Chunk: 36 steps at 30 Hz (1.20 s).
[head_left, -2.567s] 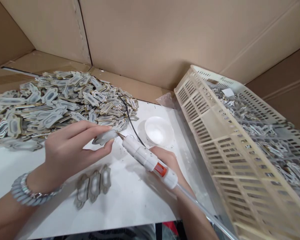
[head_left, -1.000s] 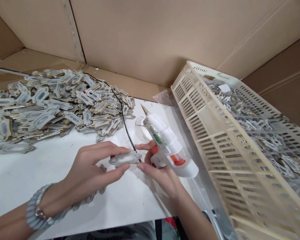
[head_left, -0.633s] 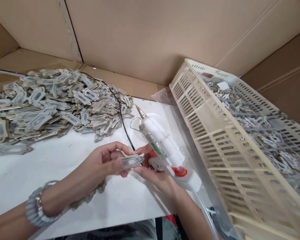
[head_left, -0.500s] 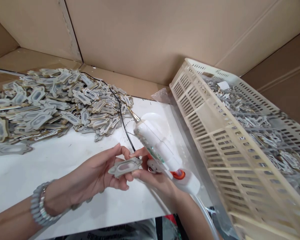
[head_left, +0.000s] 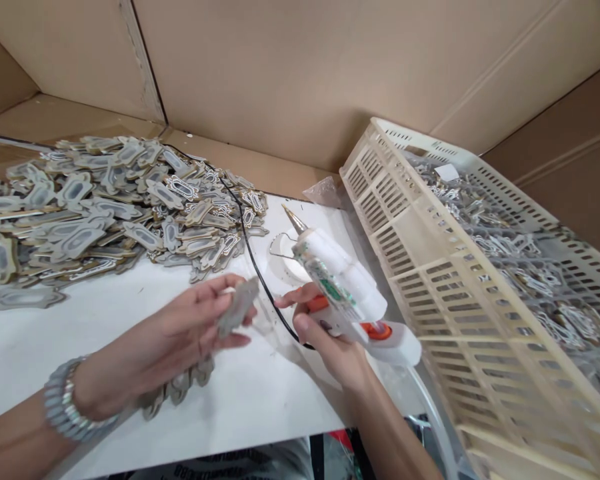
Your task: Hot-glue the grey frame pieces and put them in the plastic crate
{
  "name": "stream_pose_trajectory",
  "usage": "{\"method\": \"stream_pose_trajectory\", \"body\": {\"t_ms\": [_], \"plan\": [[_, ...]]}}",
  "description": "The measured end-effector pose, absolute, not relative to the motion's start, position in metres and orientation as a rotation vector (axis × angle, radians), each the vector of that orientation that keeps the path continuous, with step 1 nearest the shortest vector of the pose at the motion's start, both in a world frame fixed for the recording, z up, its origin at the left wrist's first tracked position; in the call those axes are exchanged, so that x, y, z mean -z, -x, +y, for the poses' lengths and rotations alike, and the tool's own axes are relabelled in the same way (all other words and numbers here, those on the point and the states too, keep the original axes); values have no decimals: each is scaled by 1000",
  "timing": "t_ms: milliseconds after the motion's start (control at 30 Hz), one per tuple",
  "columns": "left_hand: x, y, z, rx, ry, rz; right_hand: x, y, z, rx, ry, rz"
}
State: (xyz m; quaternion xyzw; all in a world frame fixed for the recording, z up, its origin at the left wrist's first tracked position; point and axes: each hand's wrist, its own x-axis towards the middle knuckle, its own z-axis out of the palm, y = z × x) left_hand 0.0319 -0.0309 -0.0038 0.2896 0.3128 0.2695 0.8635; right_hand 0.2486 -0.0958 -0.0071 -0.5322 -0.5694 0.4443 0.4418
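On the near side of the heap of frame-shaped plaques, the left hand pinches one gray plaque, slightly blurred, between thumb and fingers, its long axis slanting up rightward. Just right of it, apart, the right hand has its grip wrapped round the glue gun, whose nozzle points up and away. Half a second ago both hands touched that plaque; now only the left does.

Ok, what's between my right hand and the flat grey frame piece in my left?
Head view: a thin black cable and white tabletop lie between your right hand and the piece.
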Motion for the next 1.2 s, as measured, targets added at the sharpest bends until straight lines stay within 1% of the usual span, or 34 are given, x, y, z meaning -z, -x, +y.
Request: {"method": "stream_pose_trajectory", "body": {"t_ms": [133, 300, 400, 867, 1200], "plan": [[-2, -20, -13, -983, -868, 863, 7, -250, -91, -1017, 1341, -1432], [-9, -12, -5, -1207, -992, 933, 11, -245, -87, -949, 1213, -1643], [-11, -12, -6, -1245, -1022, 910, 17, -244, -88, -951, 1109, -1748], [-12, -14, -10, -1222, -1068, 804, 22, -242, -90, -946, 1172, -1808], [-12, -15, -11, -1235, -1094, 764, 27, -246, -84, -940, 1056, -1811]]}}
